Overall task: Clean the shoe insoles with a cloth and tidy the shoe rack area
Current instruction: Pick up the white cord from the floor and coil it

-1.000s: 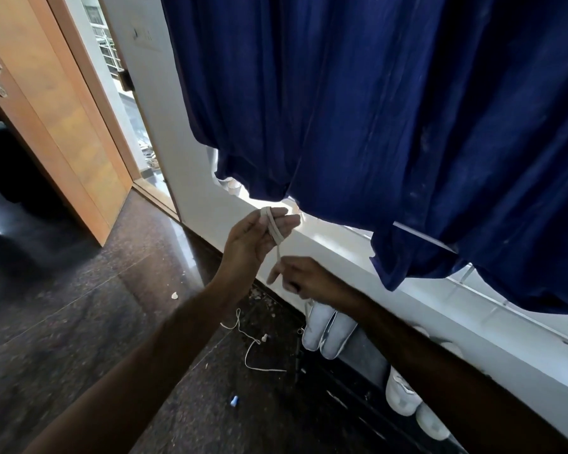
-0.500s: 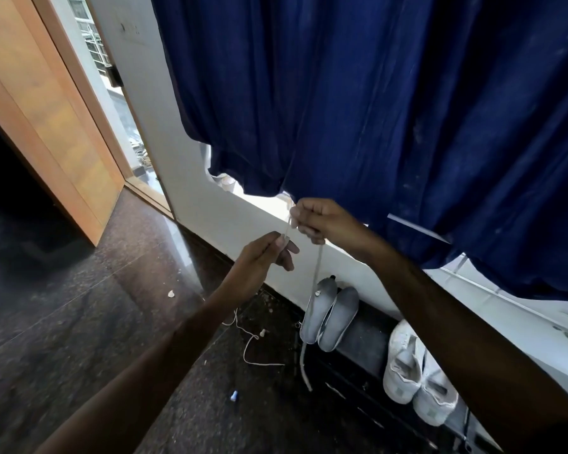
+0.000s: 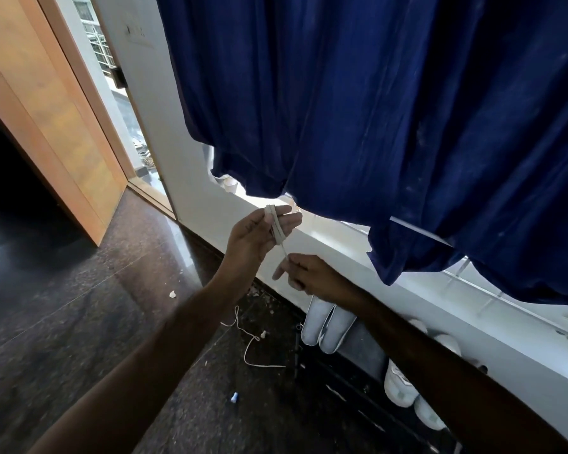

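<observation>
My left hand (image 3: 256,235) is raised in front of the window sill, its fingers wrapped by loops of a flat white shoelace (image 3: 276,226). Just below it, my right hand (image 3: 309,273) pinches the free end of the same lace, which runs taut between the two hands. Under my right forearm a pair of pale grey shoes (image 3: 327,326) stands toe-down on the black shoe rack (image 3: 351,371). A pair of white shoes (image 3: 404,388) sits further right on the rack, partly hidden by my arm.
A dark blue curtain (image 3: 374,109) hangs over the window above the white sill (image 3: 341,247). On the dark stone floor lie a thin white cord (image 3: 250,342), a small blue-white scrap (image 3: 234,397) and a white chip (image 3: 172,293). A wooden door (image 3: 53,119) stands open at left.
My right hand dropped from above the left hand to below it, carrying the lace end down. My left hand rose, with more lace looped around its fingers.
</observation>
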`<state>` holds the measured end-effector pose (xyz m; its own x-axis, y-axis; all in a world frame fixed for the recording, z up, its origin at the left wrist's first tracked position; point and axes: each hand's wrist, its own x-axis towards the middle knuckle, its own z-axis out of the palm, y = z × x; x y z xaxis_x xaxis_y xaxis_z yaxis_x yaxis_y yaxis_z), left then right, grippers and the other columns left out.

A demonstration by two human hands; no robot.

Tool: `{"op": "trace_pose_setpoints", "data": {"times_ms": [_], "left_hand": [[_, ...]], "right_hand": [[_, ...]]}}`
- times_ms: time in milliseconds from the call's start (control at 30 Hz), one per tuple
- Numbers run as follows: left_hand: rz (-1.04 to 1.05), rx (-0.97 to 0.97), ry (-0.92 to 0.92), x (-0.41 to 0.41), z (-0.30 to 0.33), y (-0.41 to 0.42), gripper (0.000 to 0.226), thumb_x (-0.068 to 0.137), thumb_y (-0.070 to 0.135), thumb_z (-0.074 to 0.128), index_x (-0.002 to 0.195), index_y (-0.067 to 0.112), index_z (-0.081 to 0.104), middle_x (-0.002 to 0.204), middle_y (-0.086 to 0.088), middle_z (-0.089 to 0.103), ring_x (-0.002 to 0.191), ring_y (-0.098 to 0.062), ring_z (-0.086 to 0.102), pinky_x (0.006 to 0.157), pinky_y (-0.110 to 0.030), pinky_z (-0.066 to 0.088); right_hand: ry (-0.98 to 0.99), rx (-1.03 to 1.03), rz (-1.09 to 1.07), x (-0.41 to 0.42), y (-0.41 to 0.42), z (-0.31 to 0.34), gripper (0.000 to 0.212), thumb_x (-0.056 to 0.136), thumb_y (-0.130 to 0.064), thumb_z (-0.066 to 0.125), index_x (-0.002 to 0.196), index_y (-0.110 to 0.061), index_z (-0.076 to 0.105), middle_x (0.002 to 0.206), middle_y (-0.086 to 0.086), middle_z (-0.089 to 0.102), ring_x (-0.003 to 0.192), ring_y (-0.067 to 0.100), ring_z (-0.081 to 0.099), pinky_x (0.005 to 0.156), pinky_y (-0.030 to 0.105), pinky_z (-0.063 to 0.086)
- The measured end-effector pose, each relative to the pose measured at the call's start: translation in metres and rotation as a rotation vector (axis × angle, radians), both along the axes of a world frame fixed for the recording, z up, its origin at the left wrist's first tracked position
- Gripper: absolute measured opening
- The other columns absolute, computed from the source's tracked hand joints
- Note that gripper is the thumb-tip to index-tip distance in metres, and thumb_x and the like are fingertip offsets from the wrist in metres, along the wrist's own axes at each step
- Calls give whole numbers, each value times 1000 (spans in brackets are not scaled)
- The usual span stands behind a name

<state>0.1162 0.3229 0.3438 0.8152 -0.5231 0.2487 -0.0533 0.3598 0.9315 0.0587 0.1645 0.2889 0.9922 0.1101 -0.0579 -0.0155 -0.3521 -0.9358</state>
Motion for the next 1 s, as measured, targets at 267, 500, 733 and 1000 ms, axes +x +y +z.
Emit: {"op": "trace_pose_setpoints", "data": {"times_ms": [267, 500, 733, 1000], "left_hand": [[168, 181, -38, 7, -20, 6, 32, 108, 18, 42, 125, 1, 64, 121, -10, 73, 118, -20, 67, 102, -34, 50], [8, 342, -132, -3, -35, 4, 31, 107, 18, 40, 106, 4, 68, 93, -4, 77, 92, -19, 73, 89, -22, 52], [-85, 265, -231, -11, -11, 2, 35, 109, 16, 36, 108, -2, 65, 82, -21, 69, 80, -28, 65, 80, -29, 50], [-56, -50, 109, -5, -3, -1, 37, 108, 17, 35, 119, -6, 61, 117, -23, 72, 113, -37, 68, 100, -42, 54]], "right_hand": [[-54, -179, 5, -19, 3, 24, 35, 107, -38, 48, 91, -19, 73, 55, -15, 49, 56, 6, 44, 63, 27, 36], [-188, -241, -86, 5, -18, 77, 28, 104, -28, 52, 81, -18, 66, 72, -15, 62, 69, 0, 54, 70, 27, 45], [-203, -128, -203, 20, -35, 67, 29, 104, -36, 56, 76, -28, 63, 68, -15, 54, 65, 1, 47, 65, 24, 41], [-96, -169, -110, -8, -4, 17, 28, 107, -19, 48, 91, -10, 70, 63, -17, 59, 59, 3, 49, 61, 26, 38]]}}
